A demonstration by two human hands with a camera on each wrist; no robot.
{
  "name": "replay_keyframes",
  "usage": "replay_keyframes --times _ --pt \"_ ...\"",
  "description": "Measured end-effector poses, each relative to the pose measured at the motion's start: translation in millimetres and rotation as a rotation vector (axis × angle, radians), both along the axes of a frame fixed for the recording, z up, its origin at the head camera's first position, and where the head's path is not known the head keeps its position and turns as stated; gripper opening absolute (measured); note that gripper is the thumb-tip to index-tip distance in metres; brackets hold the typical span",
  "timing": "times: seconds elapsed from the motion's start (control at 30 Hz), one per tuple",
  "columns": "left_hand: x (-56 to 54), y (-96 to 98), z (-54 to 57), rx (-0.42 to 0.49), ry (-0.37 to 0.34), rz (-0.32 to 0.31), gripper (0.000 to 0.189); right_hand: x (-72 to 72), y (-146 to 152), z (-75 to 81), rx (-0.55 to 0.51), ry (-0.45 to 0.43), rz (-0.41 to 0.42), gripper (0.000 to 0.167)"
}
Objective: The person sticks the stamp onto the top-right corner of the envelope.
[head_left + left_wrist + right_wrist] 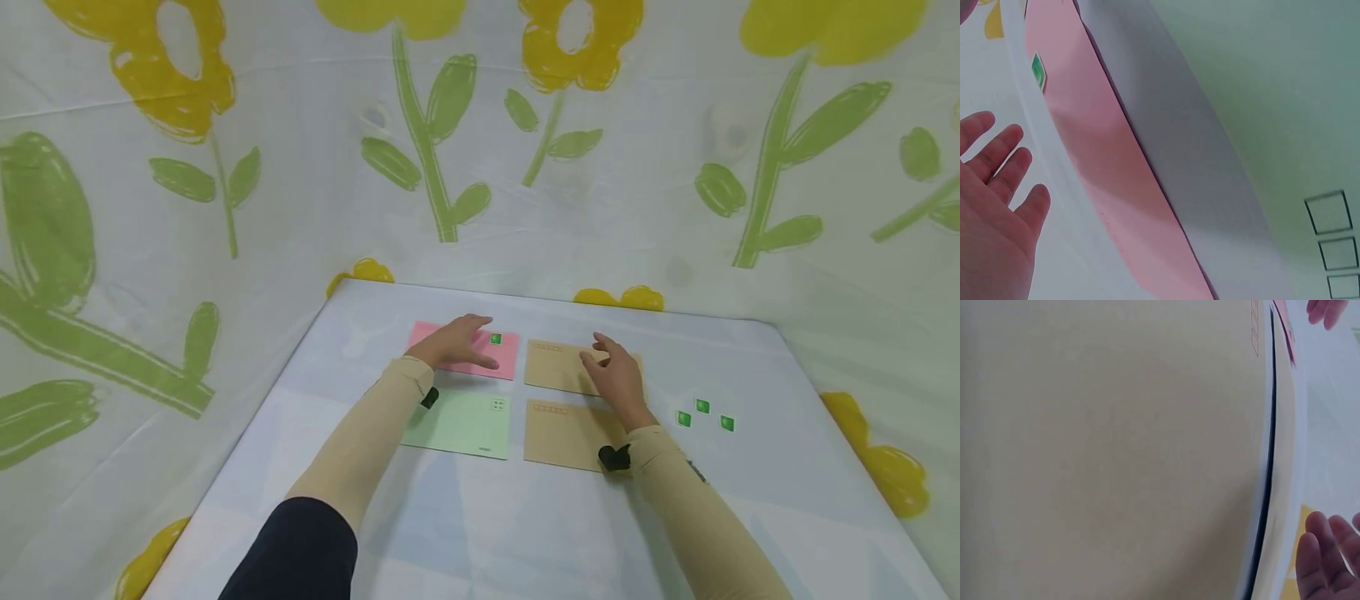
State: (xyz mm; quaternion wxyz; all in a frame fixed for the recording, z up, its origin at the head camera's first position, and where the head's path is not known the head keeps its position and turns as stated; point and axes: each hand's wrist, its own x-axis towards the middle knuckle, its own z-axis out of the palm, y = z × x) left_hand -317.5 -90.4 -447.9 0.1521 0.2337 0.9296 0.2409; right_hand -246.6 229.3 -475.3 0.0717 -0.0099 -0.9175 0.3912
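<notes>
My left hand [456, 343] hovers over the pink envelope [508, 360], fingers spread and thumb apart, holding nothing. A small green stamp [496, 339] sits on that envelope's upper right corner, just beyond the fingers. Over the right side of the far brown envelope [553, 367] hangs my right hand [621, 383], its fingers loosely bent and nothing between them. Below that wrist lies the near brown envelope [562, 437], partly hidden by the hand and wrist. The light green envelope [461, 425] lies under the left wrist, with small printed boxes [1329, 212] at one corner.
Three loose green stamps [702, 406] lie on the white table [780, 475], right of the brown envelopes. A flower-printed cloth [660, 167] hangs around the table's back and sides. Dark wrist cameras [615, 457] sit low over the envelopes.
</notes>
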Motion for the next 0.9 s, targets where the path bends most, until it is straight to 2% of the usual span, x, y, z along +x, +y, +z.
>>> replay_keyframes --times 0.27,0.9 --pt "3.0 12.6 3.0 0.013 -0.004 -0.019 0.108 5.6 15.6 2.3 0.012 -0.011 -0.033 0.062" --pt "2.4 43.9 -4.3 0.011 0.015 -0.079 0.106 19.6 60.6 -4.9 0.032 -0.024 -0.094 0.064"
